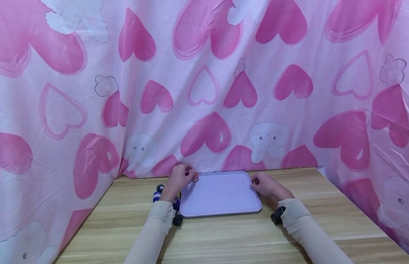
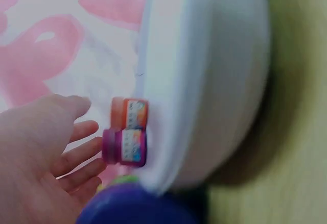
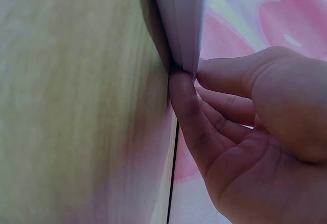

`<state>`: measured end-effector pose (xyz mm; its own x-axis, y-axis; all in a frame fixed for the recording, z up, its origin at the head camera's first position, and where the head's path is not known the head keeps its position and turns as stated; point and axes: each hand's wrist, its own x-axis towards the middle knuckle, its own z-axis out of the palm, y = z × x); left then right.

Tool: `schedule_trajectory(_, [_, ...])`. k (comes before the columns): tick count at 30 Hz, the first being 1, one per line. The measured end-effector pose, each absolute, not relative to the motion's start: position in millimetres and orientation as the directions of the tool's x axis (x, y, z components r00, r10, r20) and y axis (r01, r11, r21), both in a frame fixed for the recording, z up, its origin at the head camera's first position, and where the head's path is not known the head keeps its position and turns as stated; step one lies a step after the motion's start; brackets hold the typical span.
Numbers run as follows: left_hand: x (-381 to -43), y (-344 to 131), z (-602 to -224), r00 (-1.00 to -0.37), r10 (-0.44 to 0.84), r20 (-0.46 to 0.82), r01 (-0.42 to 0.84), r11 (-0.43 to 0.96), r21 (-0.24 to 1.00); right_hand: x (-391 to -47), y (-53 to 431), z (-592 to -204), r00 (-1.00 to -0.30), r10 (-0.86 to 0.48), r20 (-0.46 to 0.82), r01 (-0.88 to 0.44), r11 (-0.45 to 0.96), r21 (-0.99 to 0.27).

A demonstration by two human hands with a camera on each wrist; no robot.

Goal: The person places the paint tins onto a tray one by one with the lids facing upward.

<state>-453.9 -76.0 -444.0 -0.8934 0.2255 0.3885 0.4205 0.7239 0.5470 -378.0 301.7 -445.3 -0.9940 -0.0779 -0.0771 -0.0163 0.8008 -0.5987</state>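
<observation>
A shallow pale tray [image 1: 221, 192] lies on the table. At its far left corner stand two small jars, an orange jar [image 2: 130, 113] and a purple-magenta jar [image 2: 123, 146], side by side on the tray. Beside them is my left hand [image 1: 179, 179]; in the left wrist view its fingers [image 2: 82, 160] are spread and loosely bent, with a gap to the jars. On the opposite side, my right hand [image 1: 266, 184] pinches the tray's right edge, thumb above and index finger [image 3: 189, 106] beneath the rim.
Left of the tray, partly behind the left forearm, stand several small jars, including a blue jar [image 1: 156, 197] and a dark-capped jar [image 1: 160, 187]. Black wrist devices sit on both cuffs. A pink heart-patterned curtain [image 1: 204, 91] borders the wooden table [image 1: 224, 238].
</observation>
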Motion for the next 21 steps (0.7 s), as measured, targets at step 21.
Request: schedule_trajectory(21, [-432,-121,-421,-0.908,0.235,0.348,0.409,0.683,0.605,-373,300,-440,-0.993,-0.095,-0.068,-0.037,0.806,-0.591])
